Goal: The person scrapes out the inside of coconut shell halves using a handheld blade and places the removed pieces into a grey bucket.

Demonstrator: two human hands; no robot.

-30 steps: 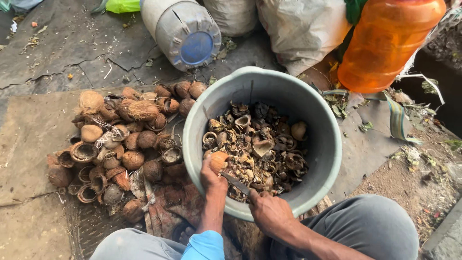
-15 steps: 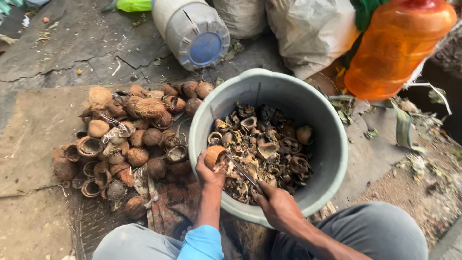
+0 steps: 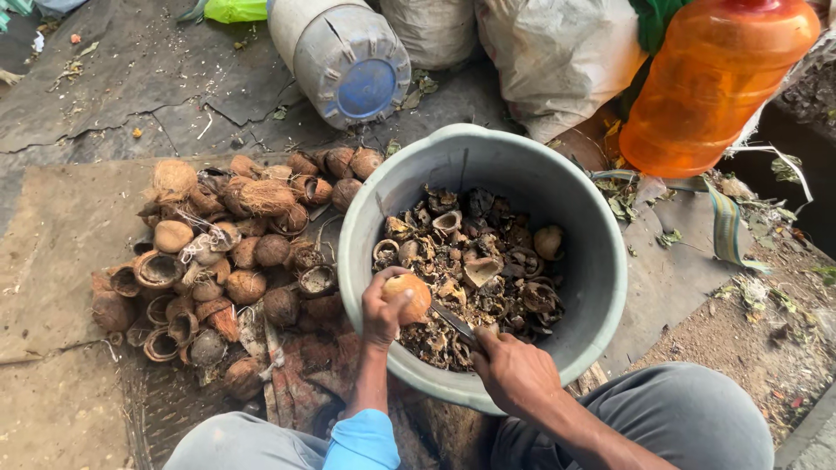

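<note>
My left hand (image 3: 385,309) is clenched around a half coconut shell (image 3: 407,297), fingers wrapped over its left side and thumb across the near edge, holding it just above the near rim of the grey bucket (image 3: 601,261). My right hand (image 3: 514,370) is closed tight on the handle of a knife (image 3: 453,320), and the blade runs from my fist toward ten o'clock until its tip touches the shell at its lower right edge. Both hands sit at about six o'clock on the bucket, the shell hand at seven and the knife hand at five.

Inside the bucket lies a heap of dark shell scraps and husk pieces (image 3: 475,261), covering the bottom, with one paler round piece (image 3: 549,241) toward three o'clock.

At nine o'clock from the bucket, on the ground, sits a pile of brown coconut shells (image 3: 231,261), some whole and hairy, some open halves facing up, touching the bucket's outer wall on their right side. At eleven o'clock lies a grey plastic drum (image 3: 344,52) on its side with a blue cap (image 3: 366,87) facing me. At one o'clock stands a big orange jug (image 3: 714,78), with a pale sack (image 3: 557,61) just beside it on its left. My knees in grey trousers (image 3: 688,418) frame the near edge, and my left sleeve cuff is blue (image 3: 364,439).
</note>
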